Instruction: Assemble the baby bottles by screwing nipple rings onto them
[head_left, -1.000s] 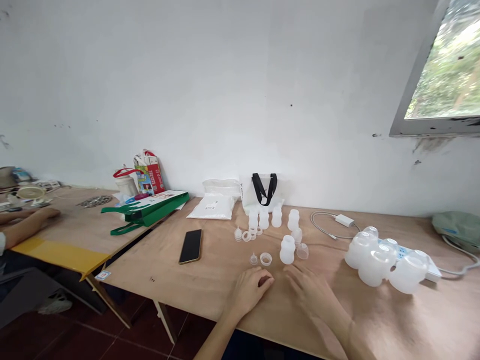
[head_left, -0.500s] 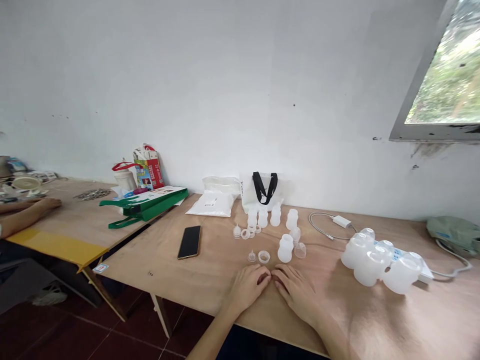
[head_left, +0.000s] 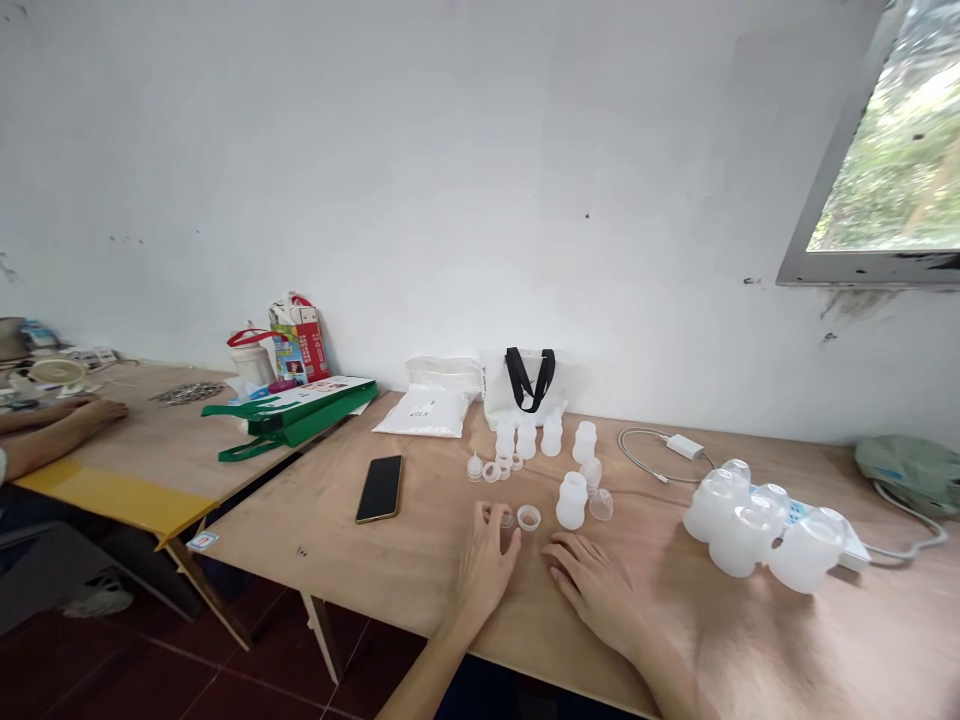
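Observation:
My left hand (head_left: 487, 562) lies on the wooden table (head_left: 375, 570) with its fingers stretched forward, the fingertips around a small clear nipple-shaped piece (head_left: 508, 518). A white ring (head_left: 529, 517) sits just right of it. My right hand (head_left: 596, 592) rests flat and open on the table, holding nothing. Beyond it stand a small white bottle (head_left: 571, 500) and a clear cap (head_left: 601, 504). Further back is a row of small white bottles (head_left: 545, 437) with loose rings and caps (head_left: 491, 470).
A black phone (head_left: 380, 488) lies to the left. Large translucent bottles (head_left: 754, 530) lie at right, over a power strip. A charger and cable (head_left: 667, 445), a white bag with black handles (head_left: 527, 380) and plastic pouches (head_left: 429, 410) are by the wall. Another person's arm (head_left: 56, 430) rests on the left table.
My left hand has slid forward from beside the right hand, and its fingers have spread to reach the small clear piece. The right hand stays flat.

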